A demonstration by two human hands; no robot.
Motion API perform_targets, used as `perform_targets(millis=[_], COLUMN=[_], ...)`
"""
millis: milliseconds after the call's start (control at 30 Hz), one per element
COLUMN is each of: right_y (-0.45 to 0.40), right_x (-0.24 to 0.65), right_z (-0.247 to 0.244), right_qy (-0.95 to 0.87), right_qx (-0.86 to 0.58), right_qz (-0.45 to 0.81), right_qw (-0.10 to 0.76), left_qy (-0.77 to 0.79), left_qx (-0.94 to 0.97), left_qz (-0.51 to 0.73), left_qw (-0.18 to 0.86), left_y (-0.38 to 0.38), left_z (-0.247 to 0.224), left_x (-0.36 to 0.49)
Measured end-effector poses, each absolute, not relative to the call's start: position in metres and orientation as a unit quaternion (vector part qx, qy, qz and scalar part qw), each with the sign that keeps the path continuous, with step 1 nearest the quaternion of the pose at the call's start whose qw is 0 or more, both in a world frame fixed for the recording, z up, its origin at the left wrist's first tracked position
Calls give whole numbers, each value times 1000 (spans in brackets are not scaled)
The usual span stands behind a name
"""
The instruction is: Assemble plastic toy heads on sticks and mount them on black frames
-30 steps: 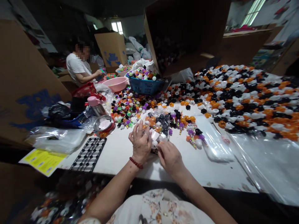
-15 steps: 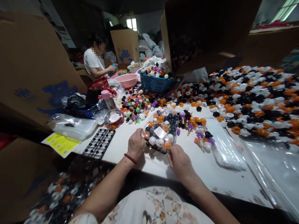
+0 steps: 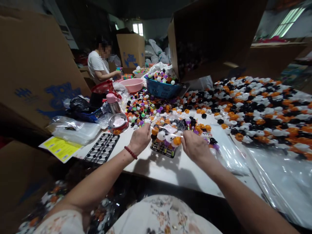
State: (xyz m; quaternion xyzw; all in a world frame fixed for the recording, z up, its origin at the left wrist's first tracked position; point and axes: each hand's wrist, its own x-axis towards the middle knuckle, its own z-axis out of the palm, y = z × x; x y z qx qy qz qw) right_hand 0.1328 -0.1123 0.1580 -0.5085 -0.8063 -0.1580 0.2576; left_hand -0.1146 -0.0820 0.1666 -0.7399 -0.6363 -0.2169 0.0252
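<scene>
A clear plastic bag [image 3: 168, 128] is stretched between my two hands, over a black grid rack [image 3: 162, 151] filled with small Halloween-head toys [image 3: 161, 135] in orange, white and black. A white label lies on top of them. My left hand [image 3: 140, 138], with a red bead bracelet at the wrist, pinches the bag's left side. My right hand [image 3: 196, 144] is closed on its right side. Both hands are raised above the white table [image 3: 146, 167]. Another black grid rack [image 3: 102, 148] lies flat on the left, with nothing in it.
Loose toy heads [image 3: 263, 110] pile up on the right, beside stacked clear bags [image 3: 275, 172]. Behind stand a blue basket [image 3: 162, 87], a pink basin [image 3: 131, 85] and a pink-lidded flask [image 3: 113, 103]. A co-worker [image 3: 98, 66] sits at the far left. Large cartons [image 3: 36, 71] flank the table.
Both hands have risen along the bag's sides, the right one also moving outward. The bag and rack now show their near side, with toy sticks visible. The view has shifted slightly.
</scene>
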Motion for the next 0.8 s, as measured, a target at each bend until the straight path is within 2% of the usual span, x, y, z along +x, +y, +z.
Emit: perform_targets(millis=[233, 400, 533, 700, 800], right_y=[-49, -41, -46, -47, -30], right_x=[127, 110, 89, 59, 53], right_z=[279, 341, 369, 383, 379], right_qy=[-766, -778, -778, -813, -822], right_qx=[-601, -569, -531, -477, -416], right_qz=[-139, -150, -178, -149, -118], right_qw=[181, 220, 284, 298, 370], left_qy=[-597, -543, -513, -548, -581], left_qx=[-751, -752, -757, -729, -709], left_qz=[-281, -370, -399, -404, -394], left_qw=[37, 43, 59, 68, 66], left_y=[-26, -27, -53, -91, -116], left_z=[276, 328, 349, 363, 372], left_x=[-122, -147, -169, -198, -216])
